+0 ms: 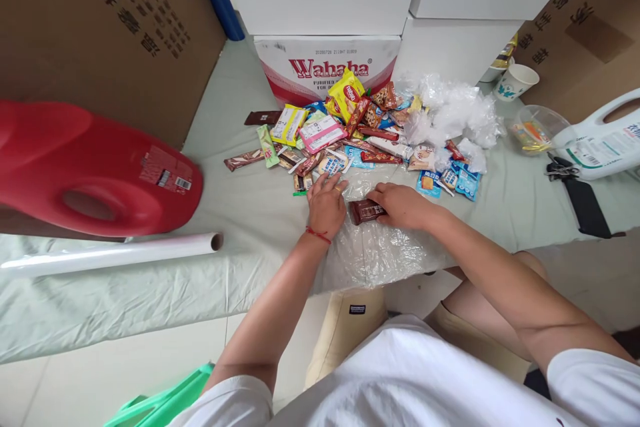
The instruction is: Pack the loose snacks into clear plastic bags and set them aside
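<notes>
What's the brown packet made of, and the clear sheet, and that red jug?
Brown packet: perhaps plastic or foil film, slightly shiny and printed. Clear sheet: glossy plastic film, see-through and wrinkled with glints. Red jug: probably hard plastic, smooth, with a moulded handle.

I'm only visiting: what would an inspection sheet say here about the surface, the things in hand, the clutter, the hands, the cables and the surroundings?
Surface: pale green cloth, creased.
Things in hand: brown packet on clear film; snack pile just beyond.
Clutter: crumpled plastic at the pile's right; white roll and red jug on the left; white bottle on the right.
Hands: right hand grips the packet's end; left hand rests palm down, fingers by the pile's near edge.
Cables: nothing seen.
Surroundings: Wahaha box behind the pile; cartons at both sides.
</notes>
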A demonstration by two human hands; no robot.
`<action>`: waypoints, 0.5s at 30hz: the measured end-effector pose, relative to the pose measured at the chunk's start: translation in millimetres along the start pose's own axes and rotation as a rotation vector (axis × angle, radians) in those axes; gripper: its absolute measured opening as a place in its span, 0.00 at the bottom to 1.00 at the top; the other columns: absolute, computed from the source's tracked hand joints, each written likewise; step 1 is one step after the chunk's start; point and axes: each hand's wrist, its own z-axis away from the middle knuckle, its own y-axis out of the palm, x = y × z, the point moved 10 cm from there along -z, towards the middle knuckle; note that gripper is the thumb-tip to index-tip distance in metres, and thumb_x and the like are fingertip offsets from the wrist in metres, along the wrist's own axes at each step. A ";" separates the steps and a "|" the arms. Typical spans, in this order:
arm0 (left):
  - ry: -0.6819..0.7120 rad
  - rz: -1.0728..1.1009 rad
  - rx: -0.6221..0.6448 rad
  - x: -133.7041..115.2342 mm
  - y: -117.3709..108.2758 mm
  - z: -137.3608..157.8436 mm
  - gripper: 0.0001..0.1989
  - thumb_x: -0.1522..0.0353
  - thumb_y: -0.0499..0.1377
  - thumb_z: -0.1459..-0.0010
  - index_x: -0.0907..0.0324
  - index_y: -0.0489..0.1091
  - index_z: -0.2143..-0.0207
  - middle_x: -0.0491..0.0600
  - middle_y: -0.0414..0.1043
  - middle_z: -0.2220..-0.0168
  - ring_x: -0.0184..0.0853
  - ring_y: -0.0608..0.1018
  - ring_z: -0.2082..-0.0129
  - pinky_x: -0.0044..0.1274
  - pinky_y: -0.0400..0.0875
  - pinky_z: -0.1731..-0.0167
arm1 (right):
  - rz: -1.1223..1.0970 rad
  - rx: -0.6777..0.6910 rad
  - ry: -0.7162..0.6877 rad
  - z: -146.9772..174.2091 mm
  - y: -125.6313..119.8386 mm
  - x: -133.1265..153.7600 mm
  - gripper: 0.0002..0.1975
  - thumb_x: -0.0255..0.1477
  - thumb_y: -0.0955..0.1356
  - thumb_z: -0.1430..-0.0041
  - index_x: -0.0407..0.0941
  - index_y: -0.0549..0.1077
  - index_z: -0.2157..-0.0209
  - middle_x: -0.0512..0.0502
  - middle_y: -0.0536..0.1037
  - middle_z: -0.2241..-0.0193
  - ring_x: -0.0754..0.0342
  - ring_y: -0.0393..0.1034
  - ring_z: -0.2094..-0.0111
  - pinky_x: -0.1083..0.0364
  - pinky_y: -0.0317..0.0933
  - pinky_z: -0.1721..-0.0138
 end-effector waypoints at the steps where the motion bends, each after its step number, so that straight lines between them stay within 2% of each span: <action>1: 0.004 0.004 -0.001 0.2 0.4 0.1 0.23 0.75 0.51 0.36 0.53 0.79 0.46 0.48 0.72 0.34 0.46 0.65 0.29 0.47 0.57 0.31 | 0.003 0.002 -0.002 -0.4 0.1 -0.6 0.21 0.30 0.71 0.38 0.43 0.73 0.44 0.36 0.76 0.51 0.39 0.73 0.51 0.49 0.64 0.57; 6: 0.045 0.064 -0.071 3.4 -0.7 -0.7 0.23 0.77 0.52 0.39 0.54 0.81 0.49 0.50 0.74 0.36 0.47 0.67 0.31 0.48 0.60 0.33 | -0.039 -0.003 -0.009 0.8 2.7 -7.3 0.26 0.30 0.72 0.38 0.43 0.72 0.39 0.35 0.74 0.47 0.38 0.73 0.48 0.48 0.65 0.52; 8: 0.082 0.101 -0.159 5.4 -7.9 -1.1 0.22 0.78 0.53 0.40 0.55 0.82 0.53 0.51 0.75 0.37 0.47 0.68 0.33 0.47 0.63 0.35 | -0.101 -0.071 -0.010 8.4 -0.1 -10.6 0.31 0.32 0.73 0.38 0.45 0.68 0.35 0.34 0.71 0.40 0.38 0.73 0.47 0.46 0.65 0.49; 10: 0.125 0.122 -0.278 6.9 -21.5 0.2 0.19 0.77 0.54 0.41 0.56 0.82 0.57 0.51 0.77 0.40 0.47 0.70 0.35 0.46 0.65 0.36 | -0.202 -0.207 -0.016 24.7 -6.7 -14.1 0.31 0.34 0.72 0.36 0.45 0.66 0.33 0.34 0.67 0.35 0.38 0.72 0.45 0.44 0.66 0.46; 13: 0.191 0.138 -0.447 3.7 -49.7 8.4 0.15 0.76 0.56 0.40 0.57 0.81 0.60 0.52 0.79 0.43 0.47 0.70 0.36 0.46 0.64 0.36 | -0.343 -0.441 -0.036 65.7 -10.2 -18.2 0.20 0.35 0.66 0.28 0.44 0.72 0.39 0.34 0.76 0.45 0.41 0.73 0.48 0.44 0.68 0.47; 15: 0.290 0.174 -0.494 -7.9 -68.0 19.4 0.14 0.76 0.55 0.38 0.56 0.79 0.58 0.52 0.79 0.45 0.45 0.70 0.37 0.45 0.65 0.36 | -0.379 -0.518 -0.064 95.6 0.7 -15.9 0.18 0.35 0.64 0.27 0.45 0.74 0.42 0.36 0.79 0.50 0.42 0.73 0.51 0.43 0.69 0.49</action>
